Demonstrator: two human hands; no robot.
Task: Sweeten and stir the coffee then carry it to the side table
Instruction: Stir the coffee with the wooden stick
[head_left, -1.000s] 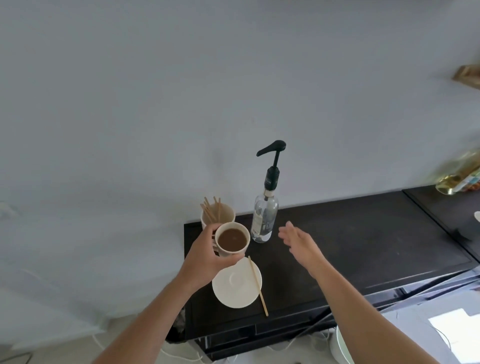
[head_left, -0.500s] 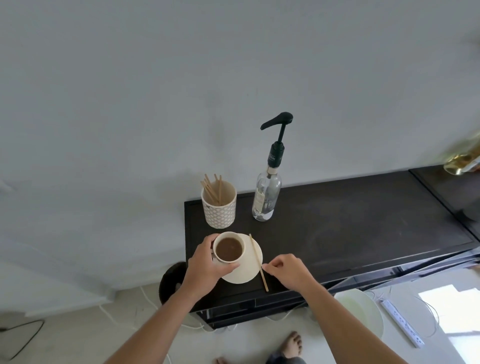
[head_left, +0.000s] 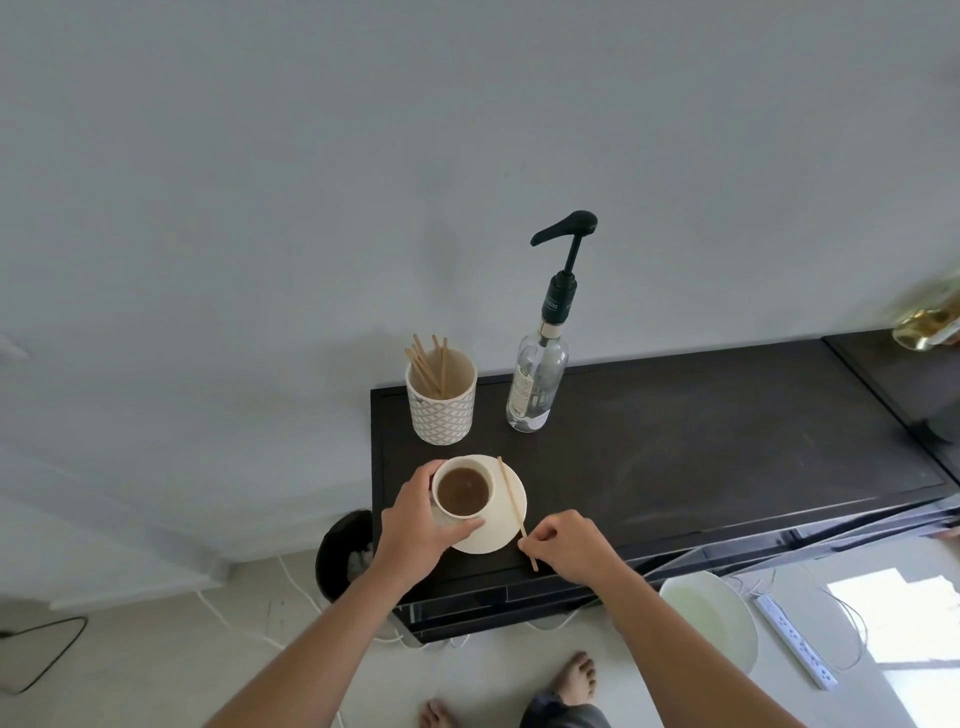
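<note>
1. Plain grey wall fills the upper part of the frame, and below it a dark worktop (head_left: 675, 447) carries all the things of the task.
2. Lower centre of the frame, the right hand (head_left: 569, 540) has its fingers pressed together in a pinch at the near end of a wooden stir stick (head_left: 511, 506). The stick lies slanted across the right side of a white saucer (head_left: 506, 525), and its near tip reaches past the rim onto the worktop.
3. Just to the left, the left hand (head_left: 415, 525) is wrapped around a white cup (head_left: 461, 491) of brown coffee and steadies it. The cup stands on the left part of the saucer.
4. Further up the frame stand a patterned holder (head_left: 441, 410) with more sticks and a clear syrup bottle (head_left: 535, 389) with a black pump.
5. I judge that the stirring step is beginning: the stick is being picked up. If the syrup is already in the coffee, I cannot tell.
6. The next move calls for lifting the stick by its thin end and dipping it into the cup, while the left hand keeps the cup from sliding on the saucer.
7. The side table is not in view.
</note>
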